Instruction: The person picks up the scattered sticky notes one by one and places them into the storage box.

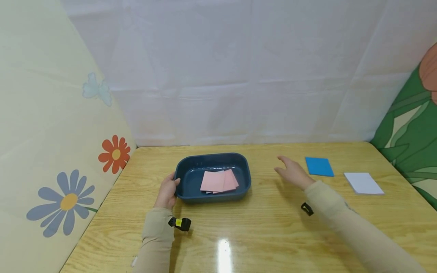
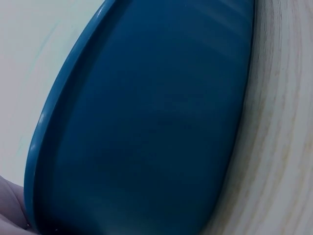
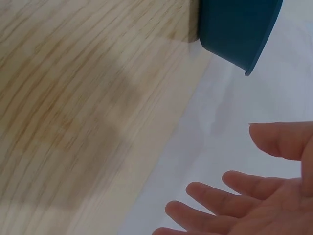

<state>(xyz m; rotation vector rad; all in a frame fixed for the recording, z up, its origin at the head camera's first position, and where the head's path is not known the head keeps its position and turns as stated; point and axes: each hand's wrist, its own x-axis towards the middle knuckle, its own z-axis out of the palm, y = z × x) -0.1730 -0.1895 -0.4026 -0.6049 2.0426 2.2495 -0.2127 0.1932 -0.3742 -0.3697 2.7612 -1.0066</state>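
Observation:
A dark blue rectangular dish (image 1: 191, 198) with rounded corners stands on the table, left of the middle. Several pink paper squares (image 1: 213, 182) lie overlapped inside it, with a bit of a white one showing beneath. My left hand (image 1: 167, 191) grips the dish's left end, thumb over the rim; the left wrist view shows the dish wall (image 2: 146, 117) close up. To the right of the dish, my right hand (image 1: 293, 172) hangs above the table, empty, thumb and fingers apart. In the right wrist view its fingers (image 3: 220, 198) look extended, away from the dish's corner (image 3: 234, 34).
Right of my right hand lies a blue paper square (image 1: 319, 167). Farther right is a stack of white paper squares (image 1: 363, 183). A white cloth (image 1: 239, 94) hangs behind the wooden table (image 1: 266, 231), and flower-printed panels stand at both sides.

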